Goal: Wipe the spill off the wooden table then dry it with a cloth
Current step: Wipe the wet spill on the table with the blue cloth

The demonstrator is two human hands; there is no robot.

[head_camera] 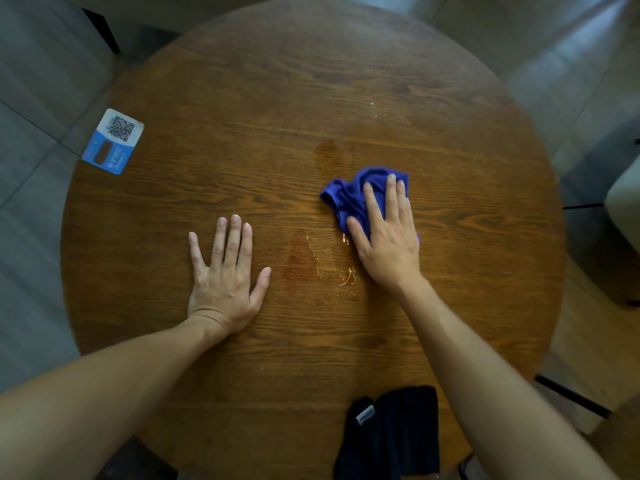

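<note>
A round wooden table fills the view. A blue cloth lies bunched on it right of centre, and my right hand presses flat on top of it, fingers spread. Wet streaks and droplets of the spill glisten just left of and below that hand, with a damp patch farther up the table. My left hand rests flat and empty on the wood, left of the spill. A folded black cloth lies at the near edge.
A blue and white QR-code card lies at the table's left rim. Grey floor tiles surround the table, with dark chair legs at the right and a pale seat at the far right.
</note>
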